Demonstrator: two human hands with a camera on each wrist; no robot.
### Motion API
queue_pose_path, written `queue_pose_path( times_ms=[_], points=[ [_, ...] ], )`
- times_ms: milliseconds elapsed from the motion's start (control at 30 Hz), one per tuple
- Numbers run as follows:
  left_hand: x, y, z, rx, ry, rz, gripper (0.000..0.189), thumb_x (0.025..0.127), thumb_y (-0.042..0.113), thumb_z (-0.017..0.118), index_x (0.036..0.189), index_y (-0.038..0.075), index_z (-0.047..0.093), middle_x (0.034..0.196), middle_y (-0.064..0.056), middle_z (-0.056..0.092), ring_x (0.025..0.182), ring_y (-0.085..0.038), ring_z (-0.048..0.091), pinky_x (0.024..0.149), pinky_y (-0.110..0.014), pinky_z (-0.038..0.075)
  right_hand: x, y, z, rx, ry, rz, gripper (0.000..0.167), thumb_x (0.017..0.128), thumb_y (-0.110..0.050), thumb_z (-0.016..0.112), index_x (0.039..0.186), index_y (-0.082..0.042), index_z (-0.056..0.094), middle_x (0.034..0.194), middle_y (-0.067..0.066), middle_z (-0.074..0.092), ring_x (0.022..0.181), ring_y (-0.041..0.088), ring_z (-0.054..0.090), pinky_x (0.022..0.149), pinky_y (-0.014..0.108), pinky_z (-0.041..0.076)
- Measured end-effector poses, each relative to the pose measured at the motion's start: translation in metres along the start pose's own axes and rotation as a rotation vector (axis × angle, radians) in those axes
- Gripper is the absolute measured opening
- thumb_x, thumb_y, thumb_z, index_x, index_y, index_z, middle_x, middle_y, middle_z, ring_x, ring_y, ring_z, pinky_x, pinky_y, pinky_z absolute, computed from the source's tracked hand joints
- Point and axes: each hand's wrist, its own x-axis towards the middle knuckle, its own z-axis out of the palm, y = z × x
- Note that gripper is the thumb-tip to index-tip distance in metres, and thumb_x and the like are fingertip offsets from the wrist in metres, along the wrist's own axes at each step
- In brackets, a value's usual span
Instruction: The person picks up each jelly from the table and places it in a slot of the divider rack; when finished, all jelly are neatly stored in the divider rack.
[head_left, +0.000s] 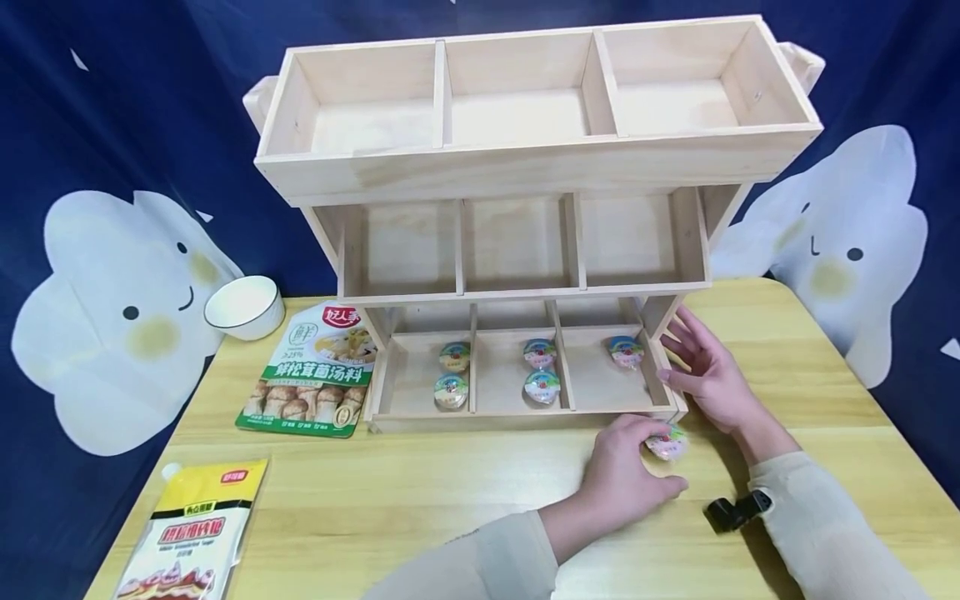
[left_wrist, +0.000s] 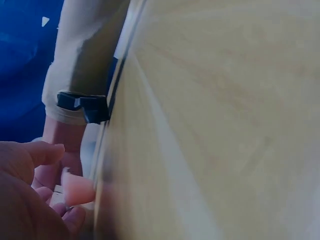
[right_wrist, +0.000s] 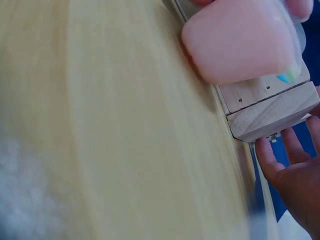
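In front of the bottom tray's right corner, my left hand [head_left: 617, 477] holds a pink jelly cup [head_left: 666, 443] with a printed lid. Its pink body [right_wrist: 240, 42] looms large in the right wrist view, and part of the cup [left_wrist: 79, 190] also shows in the left wrist view. My right hand [head_left: 708, 379] rests against the right end of the wooden rack's bottom tray [head_left: 525, 423], fingers spread along the side. Inside that tray, two jelly cups [head_left: 452, 375] lie in the left compartment, two more [head_left: 541, 371] in the middle, and one [head_left: 625, 352] in the right.
The three-tier rack's middle tier [head_left: 517, 250] and top tier [head_left: 525, 117] overhang the bottom tray. A white bowl [head_left: 244, 307], a green mushroom soup packet [head_left: 311, 375] and a yellow-and-white bag [head_left: 191, 533] stand or lie to the left. Behind hangs a dark blue curtain [head_left: 150, 125].
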Motion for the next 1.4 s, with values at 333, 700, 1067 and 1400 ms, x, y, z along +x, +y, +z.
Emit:
queue_pose_path(
  times_ms=[333,700,1067,1400],
  points=[
    [0.001,-0.007,0.009,0.004,0.049,0.034,0.034,0.068,0.014,0.092,0.098,0.015,0.076,0.109,0.013,0.061,0.104,0.001,0.053,0.089,-0.010,0.040,-0.003,0.000,0.000,0.001,-0.003,0.008,0.098,0.077,0.036,0.048,0.159,-0.008,0.020,0.157,0.020,0.033,0.132,0.018,0.046,0.097,0.027,0.048],
    [-0.001,-0.004,0.018,-0.064,0.075,-0.013,0.037,0.065,0.008,0.092,0.096,0.018,0.075,0.111,0.012,0.055,0.093,0.002,0.050,0.076,-0.009,0.041,-0.003,0.001,0.000,0.013,-0.012,0.007,0.098,0.077,0.037,0.048,0.159,-0.008,0.020,0.157,0.019,0.034,0.133,0.019,0.046,0.096,0.028,0.049],
    [-0.001,-0.003,0.022,0.002,0.025,0.003,0.041,0.067,0.015,0.091,0.104,0.018,0.075,0.110,0.013,0.060,0.097,0.001,0.052,0.082,-0.010,0.040,-0.002,0.001,0.000,0.021,-0.004,0.012,0.098,0.077,0.037,0.048,0.159,-0.009,0.021,0.156,0.016,0.036,0.132,0.019,0.046,0.097,0.028,0.048],
    [0.004,-0.004,0.024,-0.002,0.009,-0.053,0.041,0.065,0.014,0.091,0.101,0.023,0.073,0.093,0.019,0.056,0.081,0.004,0.048,0.069,-0.008,0.038,-0.001,0.000,-0.001,0.009,-0.004,0.006,0.098,0.077,0.037,0.048,0.159,-0.008,0.021,0.156,0.019,0.033,0.132,0.018,0.047,0.099,0.027,0.047]
  ],
)
